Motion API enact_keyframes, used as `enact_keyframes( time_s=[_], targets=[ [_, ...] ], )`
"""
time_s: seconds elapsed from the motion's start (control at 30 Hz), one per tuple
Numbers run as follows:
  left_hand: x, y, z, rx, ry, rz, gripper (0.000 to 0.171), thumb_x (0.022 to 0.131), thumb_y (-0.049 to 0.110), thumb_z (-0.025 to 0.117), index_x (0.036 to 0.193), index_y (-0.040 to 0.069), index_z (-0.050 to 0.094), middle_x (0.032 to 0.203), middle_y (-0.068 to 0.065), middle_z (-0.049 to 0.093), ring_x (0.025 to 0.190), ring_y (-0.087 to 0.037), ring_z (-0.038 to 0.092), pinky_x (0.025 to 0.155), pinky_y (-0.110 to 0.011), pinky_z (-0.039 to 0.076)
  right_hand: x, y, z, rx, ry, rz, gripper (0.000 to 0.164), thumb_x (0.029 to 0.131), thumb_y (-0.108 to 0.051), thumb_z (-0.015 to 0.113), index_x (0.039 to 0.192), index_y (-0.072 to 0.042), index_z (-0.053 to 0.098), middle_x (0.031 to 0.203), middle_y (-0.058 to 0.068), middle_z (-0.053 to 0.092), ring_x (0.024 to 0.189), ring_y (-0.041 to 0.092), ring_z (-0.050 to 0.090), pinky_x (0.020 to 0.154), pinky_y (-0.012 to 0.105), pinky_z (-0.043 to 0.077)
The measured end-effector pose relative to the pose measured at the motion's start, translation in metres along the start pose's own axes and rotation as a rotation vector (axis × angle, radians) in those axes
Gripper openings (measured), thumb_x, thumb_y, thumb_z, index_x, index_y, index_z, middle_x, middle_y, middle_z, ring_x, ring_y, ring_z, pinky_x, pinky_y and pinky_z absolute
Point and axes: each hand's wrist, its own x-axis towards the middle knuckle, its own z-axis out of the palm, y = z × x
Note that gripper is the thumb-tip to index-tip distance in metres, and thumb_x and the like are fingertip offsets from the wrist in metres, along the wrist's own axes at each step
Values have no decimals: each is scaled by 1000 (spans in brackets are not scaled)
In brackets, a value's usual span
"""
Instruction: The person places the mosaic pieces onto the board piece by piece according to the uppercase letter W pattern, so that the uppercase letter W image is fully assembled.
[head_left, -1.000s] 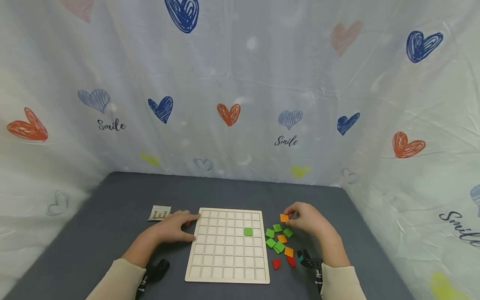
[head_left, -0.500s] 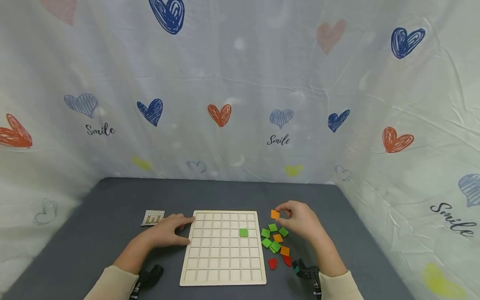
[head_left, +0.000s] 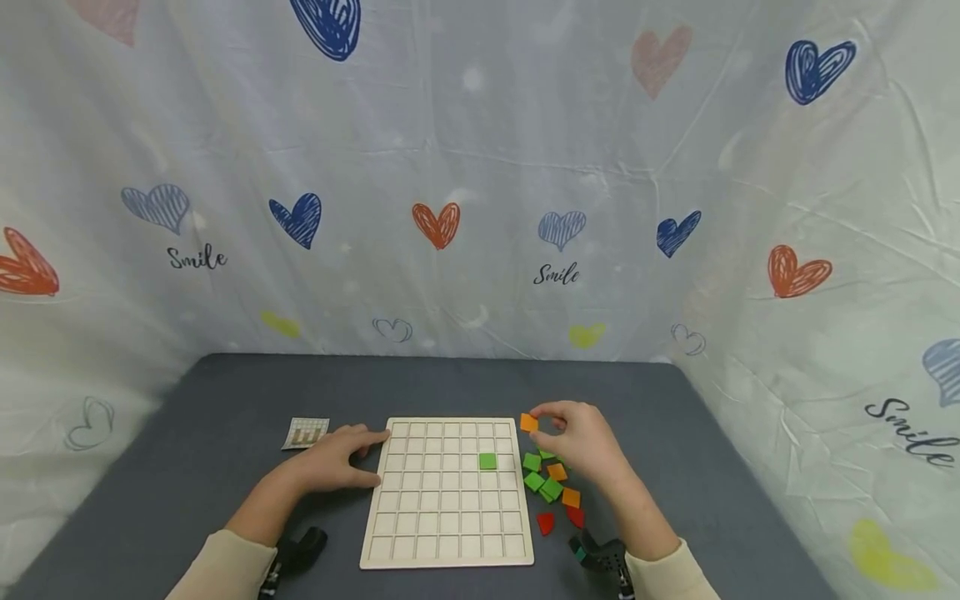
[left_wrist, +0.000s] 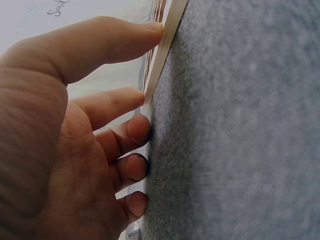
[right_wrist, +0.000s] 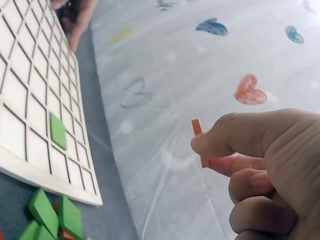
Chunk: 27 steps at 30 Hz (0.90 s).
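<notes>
A person's right hand pinches an orange tile between thumb and forefinger, just beside the far right corner of a gridded board; a second ago the tile was farther from that corner, to the right. The left hand, thumb and forefinger spread apart, touches the board's left edge, as it did then. One green square sits in the grid toward the right edge. "Smile" is lettered on the curtain behind the dark table.
</notes>
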Motion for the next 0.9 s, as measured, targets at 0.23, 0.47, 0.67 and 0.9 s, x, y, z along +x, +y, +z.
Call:
enact_keyframes(
  time_s=[0.23, 0.47, 0.67, 0.9],
  targets=[
    [-2, 0, 1, -3, 2, -13, 79, 87, 41, 81, 151, 5, 52, 87, -2, 42, 78, -18, 36, 69, -43, 30, -5, -7, 16, 28, -75, -34, 23, 88, -13, 82, 110, -20, 79, 121, 5, 71, 111, 33, 68, 70, 40, 54],
    [0, 1, 1, -5, 3, -21, 79, 87, 41, 81, 151, 6, 52, 87, -2, 42, 77, -18, 36, 69, -41, 30, -5, -8, 32, -5, -206, -91, 23, 85, -13, 77, 108, -17, 81, 116, 4, 72, 91, 25, 68, 63, 34, 46],
    [0, -1, 1, -3, 7, -9, 79, 87, 41, 81, 151, 5, 52, 87, -1, 42, 77, -17, 36, 69, -41, 30, -7, -7, 48, -56, -264, -107, 26, 79, -10, 74, 103, -16, 82, 72, -9, 58, 62, 9, 42, 52, 28, 29],
    [1, -2, 1, -4, 2, -17, 78, 87, 42, 80, 151, 6, 52, 88, -1, 42, 78, -18, 37, 69, -43, 30, -8, -1, 62, -81, -299, -110, 25, 74, -7, 74, 98, -12, 83, 51, -11, 37, 47, 8, 22, 48, 27, 17]
  ],
)
